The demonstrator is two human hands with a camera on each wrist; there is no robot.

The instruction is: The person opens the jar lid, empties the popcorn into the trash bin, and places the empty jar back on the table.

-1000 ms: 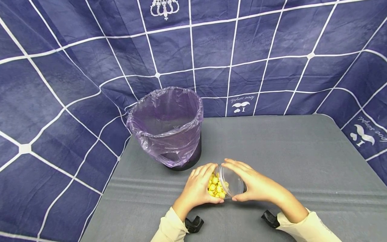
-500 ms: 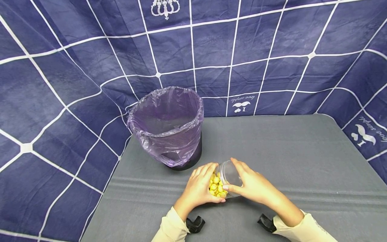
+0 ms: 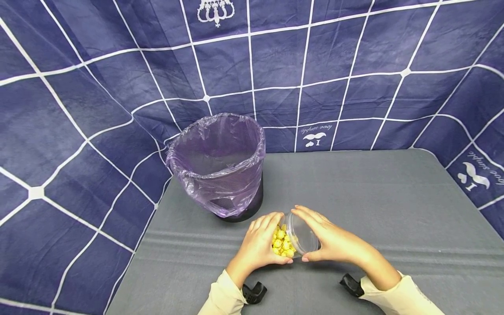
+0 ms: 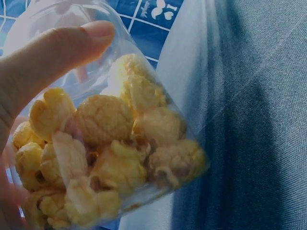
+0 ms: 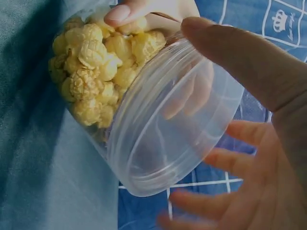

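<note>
A clear plastic jar (image 5: 98, 103) lies tilted on its side between both hands, holding yellow popcorn (image 3: 281, 245). My left hand (image 3: 256, 243) grips the body, its thumb (image 4: 72, 45) lying along the near wall in the left wrist view. A transparent lid (image 5: 187, 120) with ridged rings caps the jar's right end. Around that lid curves my right hand (image 3: 334, 240), thumb at the near edge and fingertips at the far one. In the right wrist view its other fingers (image 5: 206, 203) spread below the lid, slightly blurred.
Behind the hands to the left stands a mesh bin (image 3: 220, 188) lined with a purple plastic bag. All this is on a grey table (image 3: 374, 197). A blue cloth with white grid lines (image 3: 327, 52) hangs at the back and sides.
My right hand turned forward over the lid half a second ago, thumb up on the jar's neck, and has now rotated back to its earlier pose. The left hand stays still.
</note>
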